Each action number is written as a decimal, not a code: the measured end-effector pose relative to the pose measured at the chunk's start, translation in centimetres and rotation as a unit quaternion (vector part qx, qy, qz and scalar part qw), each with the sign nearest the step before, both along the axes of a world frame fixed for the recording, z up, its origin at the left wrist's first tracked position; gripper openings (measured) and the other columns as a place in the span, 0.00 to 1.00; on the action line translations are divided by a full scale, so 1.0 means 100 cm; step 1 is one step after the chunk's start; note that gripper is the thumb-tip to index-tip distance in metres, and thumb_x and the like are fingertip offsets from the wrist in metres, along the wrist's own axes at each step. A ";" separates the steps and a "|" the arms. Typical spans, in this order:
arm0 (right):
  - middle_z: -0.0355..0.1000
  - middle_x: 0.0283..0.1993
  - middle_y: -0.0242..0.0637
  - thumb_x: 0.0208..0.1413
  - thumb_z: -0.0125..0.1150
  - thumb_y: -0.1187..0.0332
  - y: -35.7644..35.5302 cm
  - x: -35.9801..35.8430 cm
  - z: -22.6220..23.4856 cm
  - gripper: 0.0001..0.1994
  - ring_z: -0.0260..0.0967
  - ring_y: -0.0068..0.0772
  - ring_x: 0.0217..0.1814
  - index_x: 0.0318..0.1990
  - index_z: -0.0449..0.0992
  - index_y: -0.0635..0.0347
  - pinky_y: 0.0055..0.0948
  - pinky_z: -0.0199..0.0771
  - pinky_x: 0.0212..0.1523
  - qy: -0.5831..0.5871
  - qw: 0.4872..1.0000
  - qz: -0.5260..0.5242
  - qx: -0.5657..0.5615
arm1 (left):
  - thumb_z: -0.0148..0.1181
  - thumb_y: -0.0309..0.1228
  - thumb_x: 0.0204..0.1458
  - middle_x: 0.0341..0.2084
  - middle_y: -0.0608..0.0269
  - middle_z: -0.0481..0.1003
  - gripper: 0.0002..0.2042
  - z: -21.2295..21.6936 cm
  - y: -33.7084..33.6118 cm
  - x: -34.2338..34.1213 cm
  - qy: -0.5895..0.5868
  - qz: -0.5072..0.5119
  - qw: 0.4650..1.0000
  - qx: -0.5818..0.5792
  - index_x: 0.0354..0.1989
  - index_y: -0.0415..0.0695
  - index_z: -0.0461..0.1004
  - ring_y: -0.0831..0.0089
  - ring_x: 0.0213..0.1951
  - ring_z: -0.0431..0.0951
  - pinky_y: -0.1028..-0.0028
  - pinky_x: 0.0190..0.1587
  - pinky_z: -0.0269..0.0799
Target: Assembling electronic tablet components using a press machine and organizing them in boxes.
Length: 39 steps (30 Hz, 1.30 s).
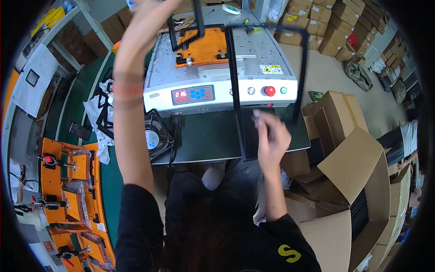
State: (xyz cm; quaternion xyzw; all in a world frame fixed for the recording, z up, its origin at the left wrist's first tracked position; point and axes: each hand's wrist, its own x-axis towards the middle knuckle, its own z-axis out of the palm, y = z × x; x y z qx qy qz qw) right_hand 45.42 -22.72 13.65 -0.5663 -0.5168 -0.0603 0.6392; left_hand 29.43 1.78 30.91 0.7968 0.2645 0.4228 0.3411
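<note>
At the top edge my left hand [152, 18] is blurred and partly cut off. It appears closed on a small black rectangular frame [199, 20], tilted over an orange plate [208, 47] on the white machine [158, 86]; its fingertips are hidden. My right hand [274, 138], thumb and fingers drawn together, is at the lower side of a larger black frame [233, 68]. Motion smears that frame's right side. A dark flat piece [249, 136] lies just left of the right hand, over the table edge.
The machine's front has a lit display [181, 94] and a red button [269, 91]. A black fan [156, 136] sits left on the green table [204, 140]. Orange clamp fixtures [72, 204] line the left. Open cartons [353, 163] stand right; another person [401, 140] is at far right.
</note>
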 end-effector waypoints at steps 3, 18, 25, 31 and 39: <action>0.76 0.31 0.41 0.51 0.56 0.77 0.058 0.019 0.035 0.05 0.74 0.28 0.29 0.35 0.75 0.69 0.21 0.70 0.31 0.076 0.995 0.065 -0.021 | 0.57 0.44 0.48 0.58 0.45 0.55 0.35 -0.026 -0.074 -0.040 -0.039 0.116 0.966 0.226 0.60 0.39 0.52 0.50 0.59 0.59 0.54 0.58 0.57; 0.74 0.21 0.42 0.52 0.60 0.61 0.177 0.020 0.073 0.17 0.75 0.33 0.27 0.42 0.75 0.67 0.28 0.74 0.33 -0.126 0.949 0.021 -0.288 | 0.71 0.50 0.29 0.58 0.49 0.46 0.59 -0.118 -0.187 -0.154 -0.299 0.110 0.930 -0.184 0.65 0.52 0.33 0.49 0.55 0.62 0.55 0.52 0.64; 0.73 0.37 0.49 0.53 0.52 0.71 0.089 0.058 0.034 0.15 0.72 0.44 0.37 0.48 0.68 0.67 0.37 0.71 0.40 -0.114 0.968 -0.200 -0.097 | 0.71 0.48 0.29 0.58 0.50 0.46 0.58 -0.124 -0.190 -0.139 -0.233 0.105 0.956 -0.145 0.65 0.52 0.34 0.51 0.55 0.62 0.54 0.53 0.62; 0.72 0.43 0.48 0.47 0.50 0.80 0.021 0.095 -0.031 0.16 0.71 0.49 0.39 0.46 0.71 0.67 0.41 0.72 0.41 -0.225 0.927 -0.255 -0.160 | 0.74 0.44 0.28 0.58 0.53 0.47 0.58 -0.117 -0.182 -0.108 -0.243 0.058 0.955 -0.160 0.64 0.51 0.34 0.54 0.56 0.59 0.58 0.53 0.62; 0.72 0.36 0.51 0.50 0.51 0.76 0.002 0.110 0.022 0.19 0.71 0.53 0.36 0.52 0.65 0.61 0.42 0.71 0.38 -0.236 0.884 -0.221 -0.338 | 0.73 0.36 0.30 0.57 0.50 0.46 0.57 -0.125 -0.202 -0.043 -0.106 -0.052 0.985 -0.125 0.63 0.48 0.31 0.55 0.55 0.60 0.58 0.54 0.61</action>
